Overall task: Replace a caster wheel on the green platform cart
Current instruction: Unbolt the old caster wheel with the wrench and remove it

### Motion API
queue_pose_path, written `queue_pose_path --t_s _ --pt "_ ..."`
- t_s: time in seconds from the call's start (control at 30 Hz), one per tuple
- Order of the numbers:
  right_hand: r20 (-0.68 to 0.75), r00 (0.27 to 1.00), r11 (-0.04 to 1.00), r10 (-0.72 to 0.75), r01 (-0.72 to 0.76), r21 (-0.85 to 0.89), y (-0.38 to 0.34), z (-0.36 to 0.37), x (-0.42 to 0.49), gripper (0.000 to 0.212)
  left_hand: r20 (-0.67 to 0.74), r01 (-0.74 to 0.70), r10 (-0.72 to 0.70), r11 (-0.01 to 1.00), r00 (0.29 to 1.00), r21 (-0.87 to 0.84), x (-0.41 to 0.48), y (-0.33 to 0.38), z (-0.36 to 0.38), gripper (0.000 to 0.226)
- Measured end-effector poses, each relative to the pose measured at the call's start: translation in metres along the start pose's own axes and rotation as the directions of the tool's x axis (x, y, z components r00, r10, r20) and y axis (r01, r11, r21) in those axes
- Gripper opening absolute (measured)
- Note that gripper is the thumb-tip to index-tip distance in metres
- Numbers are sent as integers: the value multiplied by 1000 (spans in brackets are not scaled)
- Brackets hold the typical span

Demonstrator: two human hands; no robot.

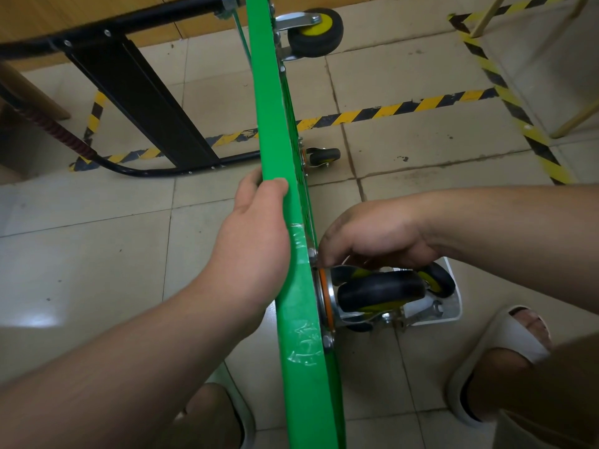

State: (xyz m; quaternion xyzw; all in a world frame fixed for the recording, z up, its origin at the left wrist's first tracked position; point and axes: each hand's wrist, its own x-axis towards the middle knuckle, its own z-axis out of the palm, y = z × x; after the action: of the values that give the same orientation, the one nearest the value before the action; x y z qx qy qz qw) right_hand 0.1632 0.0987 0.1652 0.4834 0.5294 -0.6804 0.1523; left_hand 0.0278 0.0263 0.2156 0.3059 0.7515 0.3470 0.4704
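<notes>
Upended green platform cart (301, 335) on edge, long axis running away, left hand (256, 241) clasping its upper edge, right hand (372, 238) curled on near-corner caster wheel (379, 291), wheel pointing right, white tray (453, 314) beyond, tiled floor (97, 254), hazard tape (389, 110).

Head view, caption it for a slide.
Left hand grips the tipped green cart; right hand reaches the nearest caster.

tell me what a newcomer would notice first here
The bright green cart, stood on its edge, cuts down the middle of the view, with the left hand gripping its rim. Just right of it, the right hand has its fingertips at the mount of the near caster. Yellow-and-black tape stripes the tiled floor behind.
</notes>
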Motion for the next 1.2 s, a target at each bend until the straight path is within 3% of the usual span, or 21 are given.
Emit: queue_pose_path --t_s 0.2,0.33,0.8,0.97,1.2 --pt "-65 998 999 -6 8 34 0 3 1 27 3 -2 2 1000 1000 12 1 0 0 33" --pt "-105 994 999 -9 5 -39 -1 5 0 30 8 -12 12 1000 1000 9 0 0 0 34" --pt "25 1000 1000 9 -9 21 -1 -1 0 30 2 -13 13 1000 1000 -1 0 1 1 31" --pt "11 1000 998 18 -19 56 -2 0 1 39 10 -9 10 1000 1000 -8 -1 1 0 32" --pt "-56 998 998 -17 21 67 0 -1 3 26 15 -16 16 1000 1000 -9 1 0 1 33"
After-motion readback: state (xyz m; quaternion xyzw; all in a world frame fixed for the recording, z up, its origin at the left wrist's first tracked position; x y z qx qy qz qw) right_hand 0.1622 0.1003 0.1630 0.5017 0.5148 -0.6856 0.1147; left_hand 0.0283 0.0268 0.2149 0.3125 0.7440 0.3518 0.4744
